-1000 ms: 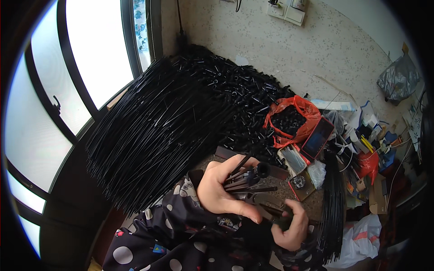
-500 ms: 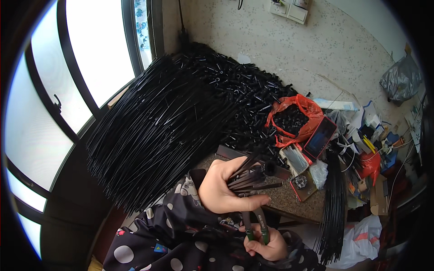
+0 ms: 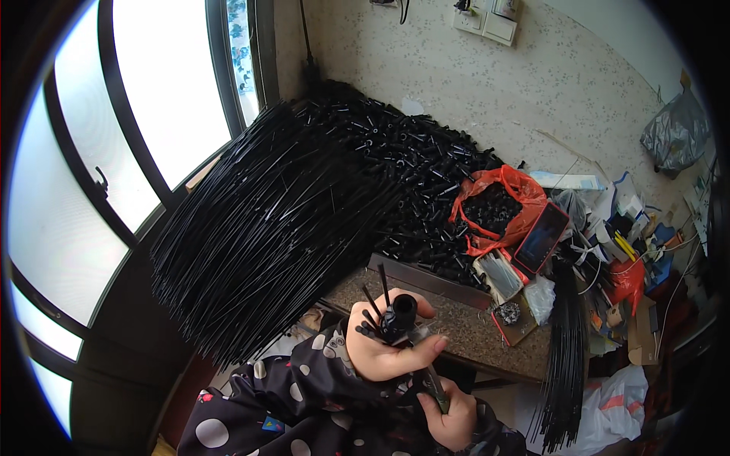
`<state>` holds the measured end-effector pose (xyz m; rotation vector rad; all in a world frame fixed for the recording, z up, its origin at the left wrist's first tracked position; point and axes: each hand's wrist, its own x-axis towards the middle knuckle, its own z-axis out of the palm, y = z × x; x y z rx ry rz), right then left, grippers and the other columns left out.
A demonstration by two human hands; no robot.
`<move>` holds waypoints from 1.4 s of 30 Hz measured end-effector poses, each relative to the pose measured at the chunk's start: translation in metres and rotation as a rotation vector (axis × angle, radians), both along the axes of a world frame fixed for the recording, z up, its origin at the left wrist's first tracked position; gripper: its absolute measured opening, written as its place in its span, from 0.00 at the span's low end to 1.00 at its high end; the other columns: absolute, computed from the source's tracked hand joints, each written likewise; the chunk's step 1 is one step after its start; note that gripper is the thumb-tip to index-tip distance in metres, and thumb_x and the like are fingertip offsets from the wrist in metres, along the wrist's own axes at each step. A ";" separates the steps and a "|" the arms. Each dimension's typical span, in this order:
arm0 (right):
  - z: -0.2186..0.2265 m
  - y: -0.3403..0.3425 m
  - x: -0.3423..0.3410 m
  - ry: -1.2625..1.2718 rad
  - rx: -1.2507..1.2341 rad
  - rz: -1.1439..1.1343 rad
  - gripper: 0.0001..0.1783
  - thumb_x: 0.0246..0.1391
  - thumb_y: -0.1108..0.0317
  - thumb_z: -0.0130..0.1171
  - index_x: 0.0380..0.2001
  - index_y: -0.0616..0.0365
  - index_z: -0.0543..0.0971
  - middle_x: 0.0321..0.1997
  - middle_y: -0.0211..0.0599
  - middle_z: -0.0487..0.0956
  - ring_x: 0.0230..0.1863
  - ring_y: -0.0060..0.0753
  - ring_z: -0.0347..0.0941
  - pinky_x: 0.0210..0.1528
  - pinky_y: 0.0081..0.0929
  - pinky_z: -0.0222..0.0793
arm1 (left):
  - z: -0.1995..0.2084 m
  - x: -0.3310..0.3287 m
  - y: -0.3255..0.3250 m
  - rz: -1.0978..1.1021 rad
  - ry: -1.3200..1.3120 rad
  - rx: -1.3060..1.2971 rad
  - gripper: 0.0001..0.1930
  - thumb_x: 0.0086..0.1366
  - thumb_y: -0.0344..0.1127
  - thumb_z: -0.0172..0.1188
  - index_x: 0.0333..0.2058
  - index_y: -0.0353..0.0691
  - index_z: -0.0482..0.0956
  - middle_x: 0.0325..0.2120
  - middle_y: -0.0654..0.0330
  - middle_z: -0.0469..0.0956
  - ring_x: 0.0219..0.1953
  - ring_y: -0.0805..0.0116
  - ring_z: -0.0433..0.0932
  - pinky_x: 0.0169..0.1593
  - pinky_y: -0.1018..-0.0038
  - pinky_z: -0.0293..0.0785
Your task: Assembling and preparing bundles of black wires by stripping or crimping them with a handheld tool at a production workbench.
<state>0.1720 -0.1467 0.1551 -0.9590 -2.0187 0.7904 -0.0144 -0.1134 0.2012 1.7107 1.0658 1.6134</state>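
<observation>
2 hands [image 3: 380, 351], 1 pr. pliers [image 3: 436, 389], 1 phone [image 3: 542, 237]

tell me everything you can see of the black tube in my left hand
The black tube looks smooth, perhaps plastic, with a thick rim around a dark round opening. That open end faces up toward the camera. The left hand holds it beside several thin black rods, hiding its lower part.

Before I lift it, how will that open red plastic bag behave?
The open red plastic bag will probably sag, as its walls are crumpled. It may feel weighty, filled with small black pieces. Tipping could spill them, since its mouth gapes.
</observation>
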 end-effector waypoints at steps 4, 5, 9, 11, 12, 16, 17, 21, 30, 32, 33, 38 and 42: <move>0.005 0.003 -0.001 0.030 0.098 -0.052 0.08 0.51 0.69 0.55 0.33 0.61 0.72 0.19 0.48 0.69 0.18 0.49 0.67 0.19 0.32 0.61 | 0.000 -0.009 -0.001 -0.172 -0.103 -0.150 0.22 0.44 0.30 0.68 0.37 0.32 0.69 0.19 0.65 0.72 0.21 0.82 0.69 0.25 0.85 0.63; 0.005 0.004 -0.001 0.033 0.105 -0.054 0.08 0.51 0.69 0.55 0.33 0.61 0.72 0.19 0.48 0.69 0.18 0.49 0.67 0.19 0.32 0.61 | -0.001 -0.009 0.001 -0.174 -0.099 -0.144 0.22 0.44 0.30 0.68 0.37 0.32 0.69 0.19 0.65 0.72 0.21 0.82 0.69 0.25 0.85 0.63; 0.005 -0.001 -0.003 0.006 0.145 -0.063 0.09 0.51 0.69 0.56 0.33 0.62 0.72 0.19 0.49 0.69 0.19 0.50 0.68 0.19 0.32 0.62 | -0.005 -0.010 -0.003 -0.171 -0.136 -0.167 0.22 0.45 0.33 0.68 0.37 0.32 0.69 0.19 0.65 0.73 0.21 0.82 0.69 0.25 0.84 0.64; 0.006 -0.005 -0.003 0.006 0.094 -0.040 0.09 0.51 0.69 0.56 0.33 0.62 0.72 0.20 0.49 0.69 0.19 0.51 0.68 0.19 0.32 0.62 | -0.006 -0.005 -0.005 -0.104 -0.098 -0.122 0.22 0.45 0.33 0.68 0.37 0.33 0.69 0.19 0.66 0.72 0.21 0.81 0.69 0.25 0.84 0.65; 0.006 -0.006 -0.004 0.006 0.069 -0.029 0.09 0.51 0.69 0.56 0.33 0.62 0.72 0.20 0.50 0.70 0.19 0.52 0.68 0.19 0.32 0.62 | -0.006 -0.003 -0.005 -0.072 -0.078 -0.098 0.22 0.45 0.34 0.68 0.37 0.33 0.69 0.19 0.66 0.72 0.21 0.81 0.69 0.26 0.84 0.65; 0.003 -0.006 0.001 -0.059 -0.102 -0.020 0.12 0.51 0.69 0.56 0.37 0.62 0.72 0.26 0.51 0.72 0.24 0.49 0.70 0.24 0.30 0.64 | -0.005 0.004 0.001 0.119 -0.009 0.056 0.21 0.48 0.32 0.66 0.38 0.32 0.67 0.20 0.64 0.72 0.21 0.80 0.69 0.27 0.83 0.66; 0.004 -0.005 0.003 -0.049 -0.091 -0.026 0.12 0.51 0.69 0.56 0.37 0.62 0.72 0.26 0.51 0.72 0.24 0.49 0.70 0.24 0.30 0.64 | -0.003 0.006 0.002 0.113 0.001 0.067 0.21 0.48 0.32 0.66 0.38 0.32 0.67 0.20 0.64 0.72 0.21 0.80 0.69 0.27 0.83 0.66; 0.013 0.012 0.016 0.184 -0.173 0.020 0.14 0.47 0.73 0.59 0.38 0.65 0.73 0.32 0.49 0.73 0.31 0.47 0.70 0.31 0.32 0.65 | -0.003 0.000 0.015 -0.073 -0.426 0.096 0.17 0.51 0.31 0.64 0.38 0.34 0.68 0.25 0.60 0.74 0.24 0.74 0.72 0.30 0.80 0.68; 0.062 0.023 0.039 -0.072 0.100 0.041 0.09 0.34 0.70 0.63 0.23 0.55 0.75 0.42 0.32 0.69 0.45 0.43 0.64 0.49 0.39 0.61 | -0.024 -0.018 0.015 -0.389 -0.441 -0.002 0.19 0.56 0.44 0.60 0.34 0.36 0.64 0.21 0.61 0.69 0.22 0.77 0.67 0.28 0.78 0.67; 0.072 0.023 0.039 -0.379 0.510 -0.013 0.08 0.31 0.70 0.63 0.21 0.55 0.75 0.42 0.30 0.68 0.45 0.45 0.64 0.49 0.42 0.60 | -0.028 -0.014 0.016 -0.361 -0.482 0.119 0.18 0.57 0.42 0.59 0.35 0.34 0.67 0.24 0.60 0.72 0.23 0.75 0.69 0.29 0.80 0.66; 0.081 0.023 0.038 -0.397 0.616 -0.019 0.10 0.34 0.72 0.62 0.26 0.59 0.75 0.41 0.35 0.70 0.42 0.45 0.66 0.45 0.39 0.62 | -0.025 -0.014 0.016 -0.364 -0.478 0.120 0.18 0.57 0.42 0.59 0.35 0.34 0.67 0.24 0.60 0.72 0.23 0.75 0.69 0.29 0.80 0.66; 0.083 0.021 0.036 -0.307 0.635 -0.046 0.13 0.39 0.79 0.61 0.32 0.69 0.75 0.37 0.43 0.73 0.37 0.48 0.69 0.37 0.35 0.66 | -0.018 -0.016 0.011 -0.022 -0.063 0.167 0.19 0.57 0.47 0.58 0.31 0.34 0.69 0.22 0.61 0.71 0.23 0.75 0.69 0.28 0.80 0.65; 0.070 0.019 0.035 -0.121 0.471 0.153 0.12 0.38 0.79 0.60 0.31 0.68 0.75 0.37 0.42 0.73 0.37 0.48 0.69 0.37 0.35 0.66 | -0.024 -0.010 0.005 -0.082 -0.287 0.096 0.21 0.56 0.51 0.58 0.29 0.35 0.68 0.19 0.62 0.69 0.21 0.76 0.68 0.26 0.79 0.65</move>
